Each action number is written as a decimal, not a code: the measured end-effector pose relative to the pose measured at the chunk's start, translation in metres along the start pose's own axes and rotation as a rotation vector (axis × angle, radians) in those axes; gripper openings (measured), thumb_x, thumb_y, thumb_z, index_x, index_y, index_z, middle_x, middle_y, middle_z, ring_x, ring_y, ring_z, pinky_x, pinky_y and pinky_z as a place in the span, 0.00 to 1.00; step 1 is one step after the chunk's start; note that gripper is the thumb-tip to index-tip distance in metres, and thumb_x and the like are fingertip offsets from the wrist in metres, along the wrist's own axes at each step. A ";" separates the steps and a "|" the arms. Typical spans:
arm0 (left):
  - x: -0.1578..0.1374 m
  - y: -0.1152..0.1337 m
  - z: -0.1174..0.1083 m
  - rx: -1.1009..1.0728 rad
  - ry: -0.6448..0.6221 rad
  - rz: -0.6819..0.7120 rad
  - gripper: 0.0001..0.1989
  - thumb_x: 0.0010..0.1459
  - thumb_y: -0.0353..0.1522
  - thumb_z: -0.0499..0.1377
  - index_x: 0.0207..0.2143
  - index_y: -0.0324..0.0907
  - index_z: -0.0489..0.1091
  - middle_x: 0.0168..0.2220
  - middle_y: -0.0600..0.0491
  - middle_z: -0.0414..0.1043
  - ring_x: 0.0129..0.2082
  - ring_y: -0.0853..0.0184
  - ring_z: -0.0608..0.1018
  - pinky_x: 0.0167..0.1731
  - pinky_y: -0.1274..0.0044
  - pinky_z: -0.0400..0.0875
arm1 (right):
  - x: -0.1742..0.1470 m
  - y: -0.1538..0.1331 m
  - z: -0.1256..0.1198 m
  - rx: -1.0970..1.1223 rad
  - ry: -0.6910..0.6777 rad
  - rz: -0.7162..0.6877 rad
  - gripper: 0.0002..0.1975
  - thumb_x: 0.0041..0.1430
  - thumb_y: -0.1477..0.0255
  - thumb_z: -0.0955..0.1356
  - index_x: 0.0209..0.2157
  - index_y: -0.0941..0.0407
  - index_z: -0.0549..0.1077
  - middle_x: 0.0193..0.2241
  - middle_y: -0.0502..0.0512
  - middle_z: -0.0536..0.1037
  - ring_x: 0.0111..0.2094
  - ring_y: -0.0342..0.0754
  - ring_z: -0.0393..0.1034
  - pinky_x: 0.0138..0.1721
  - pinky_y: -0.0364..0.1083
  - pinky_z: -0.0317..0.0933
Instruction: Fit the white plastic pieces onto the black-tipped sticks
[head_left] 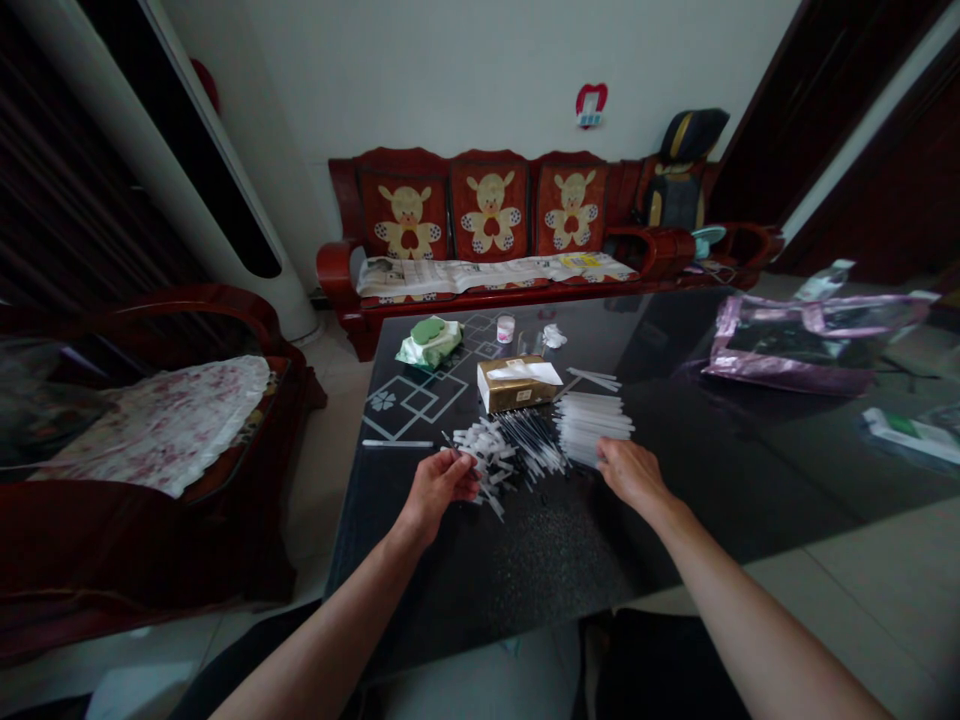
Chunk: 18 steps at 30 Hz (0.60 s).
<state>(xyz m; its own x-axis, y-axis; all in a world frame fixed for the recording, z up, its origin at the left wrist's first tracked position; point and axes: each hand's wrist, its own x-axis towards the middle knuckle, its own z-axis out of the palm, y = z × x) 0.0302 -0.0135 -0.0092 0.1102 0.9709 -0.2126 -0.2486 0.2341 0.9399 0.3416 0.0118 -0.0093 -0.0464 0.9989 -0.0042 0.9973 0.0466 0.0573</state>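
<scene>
My left hand (444, 482) is at the left edge of a loose pile of short white pen caps (487, 448). Its thumb and fingers are pinched together, and what they hold is too small to make out. Over the near right end of a neat stack of white pen barrels (589, 420) is my right hand (631, 472), its fingertips closed at a barrel. Between caps and barrels lie thin dark pen refills (531, 440). A single white pen (397, 443) lies to the left, and a few loose barrels (595, 378) rest behind the stack.
Behind the parts, a tissue box (517, 388) stands on the dark glossy table (465, 570). Farther back are a green wipes pack (430, 342), a small white jar (505, 329) and crumpled tissue (554, 336). A clear, purple-edged bag (795, 375) lies right. A wooden sofa (480, 165) stands beyond.
</scene>
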 end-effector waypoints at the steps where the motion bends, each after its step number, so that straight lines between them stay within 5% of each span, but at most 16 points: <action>1: 0.000 0.000 0.000 -0.002 -0.001 -0.001 0.18 0.48 0.41 0.65 0.30 0.34 0.69 0.25 0.50 0.74 0.21 0.72 0.74 0.22 0.80 0.71 | 0.000 -0.001 0.001 -0.006 -0.008 -0.009 0.06 0.55 0.73 0.66 0.36 0.56 0.73 0.35 0.59 0.79 0.39 0.54 0.74 0.32 0.45 0.58; 14: -0.001 0.000 0.001 0.034 -0.031 0.005 0.17 0.49 0.41 0.64 0.31 0.34 0.69 0.25 0.51 0.73 0.21 0.72 0.74 0.22 0.80 0.71 | 0.001 -0.003 0.001 -0.018 -0.025 -0.080 0.05 0.55 0.74 0.65 0.36 0.58 0.70 0.32 0.61 0.78 0.35 0.55 0.75 0.30 0.45 0.58; 18: -0.004 -0.001 0.005 0.095 -0.131 0.013 0.18 0.50 0.42 0.63 0.31 0.34 0.70 0.24 0.52 0.72 0.19 0.72 0.74 0.19 0.82 0.69 | -0.001 -0.014 -0.007 0.269 0.086 -0.066 0.03 0.54 0.72 0.65 0.31 0.57 0.69 0.26 0.57 0.77 0.30 0.50 0.73 0.28 0.44 0.58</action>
<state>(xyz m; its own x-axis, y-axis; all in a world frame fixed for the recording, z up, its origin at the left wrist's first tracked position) 0.0352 -0.0174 -0.0074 0.2336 0.9575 -0.1693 -0.1596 0.2095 0.9647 0.3269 0.0100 -0.0030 -0.1054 0.9907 0.0863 0.9706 0.1213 -0.2077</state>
